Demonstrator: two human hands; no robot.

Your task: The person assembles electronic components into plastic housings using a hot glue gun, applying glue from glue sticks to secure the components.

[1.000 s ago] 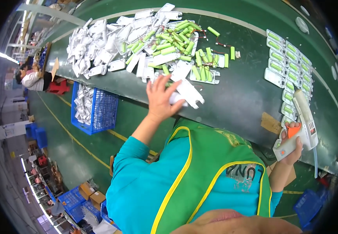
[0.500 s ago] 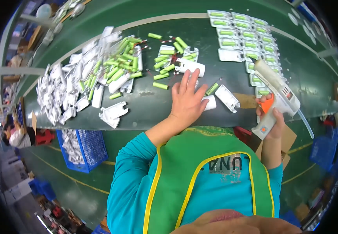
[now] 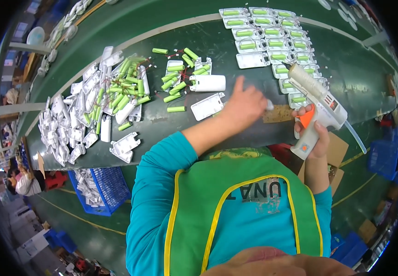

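Note:
My right hand (image 3: 319, 140) is closed round the handle of a white hot glue gun (image 3: 330, 109), with fingers at its orange trigger. The gun's nozzle points up and left towards the rows of casings. My left hand (image 3: 246, 106) is over the table, smeared by motion. A small white piece (image 3: 269, 105) shows at its fingertips; whether the hand grips it I cannot tell. Left of this hand lie an open white casing half (image 3: 207, 107) and a white casing (image 3: 209, 83). Several green battery cells (image 3: 176, 109) with thin wires are beside them.
Rows of white casings with green cells (image 3: 272, 43) stand at the back right. A heap of white casings (image 3: 63, 124) and green cells (image 3: 124, 89) covers the left. Below the table's edge is a blue crate (image 3: 109, 188). A brown patch (image 3: 279, 113) lies near the gun.
My left hand has left the casings and moved right, nearer the glue gun. An open casing half now lies left of it. My right hand still holds the gun. The view has shifted slightly.

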